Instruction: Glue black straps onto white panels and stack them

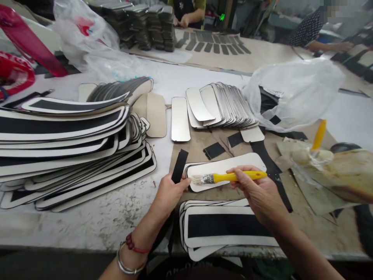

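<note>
My right hand [256, 190] is closed round the yellow handle of a paintbrush [230, 177]. Its pale bristles lie over the left end of a white rounded panel [241, 163], which rests on others like it. My left hand [171, 192] pinches a black strip [180, 165] that points up and away from me, with fingertips at the panel's left edge. Nearer to me lies a stack of white panels, the top one bearing a black rectangle [227, 226]. My right wrist passes over the right part of that stack.
Tall piles of white-and-black panels [67, 124] fill the left side. Fanned white panels [230, 105] lie behind my hands. At right are a glue-smeared container [349, 171] with a second yellow brush [318, 136] and a plastic bag [300, 89]. Two other people work across the table.
</note>
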`<state>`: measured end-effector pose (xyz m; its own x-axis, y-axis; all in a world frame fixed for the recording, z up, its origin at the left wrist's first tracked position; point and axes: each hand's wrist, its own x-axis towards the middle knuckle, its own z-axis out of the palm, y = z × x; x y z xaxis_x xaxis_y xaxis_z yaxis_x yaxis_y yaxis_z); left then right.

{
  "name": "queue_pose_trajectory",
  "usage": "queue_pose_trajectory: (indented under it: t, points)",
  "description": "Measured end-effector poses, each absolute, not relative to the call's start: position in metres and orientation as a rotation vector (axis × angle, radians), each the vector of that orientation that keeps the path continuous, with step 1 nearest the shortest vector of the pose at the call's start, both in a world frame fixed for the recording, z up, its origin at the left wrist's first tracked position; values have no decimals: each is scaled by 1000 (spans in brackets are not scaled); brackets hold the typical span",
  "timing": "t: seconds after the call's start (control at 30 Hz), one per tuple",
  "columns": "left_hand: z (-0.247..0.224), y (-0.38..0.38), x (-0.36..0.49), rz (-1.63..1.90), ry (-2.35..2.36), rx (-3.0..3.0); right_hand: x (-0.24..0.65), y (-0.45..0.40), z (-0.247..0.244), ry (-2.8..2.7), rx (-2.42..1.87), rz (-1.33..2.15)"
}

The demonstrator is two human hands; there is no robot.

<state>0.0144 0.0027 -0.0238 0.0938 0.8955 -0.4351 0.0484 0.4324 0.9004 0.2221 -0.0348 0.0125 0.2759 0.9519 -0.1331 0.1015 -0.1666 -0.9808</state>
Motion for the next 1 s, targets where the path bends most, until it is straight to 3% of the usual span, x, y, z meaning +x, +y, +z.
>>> queue_pose_trajectory:
  t: [0.5,0.8,1.0]
  points:
    - [-33,4,9,730,1403,959,264,-37,48,-1454,-1984,264]
    - [-43,6,4,679,1469,1005,285,-35,48,-1611,-1917,-107]
    - [-44,6,6,710,1403,953,275,-41,68,-1621,-1909,-165]
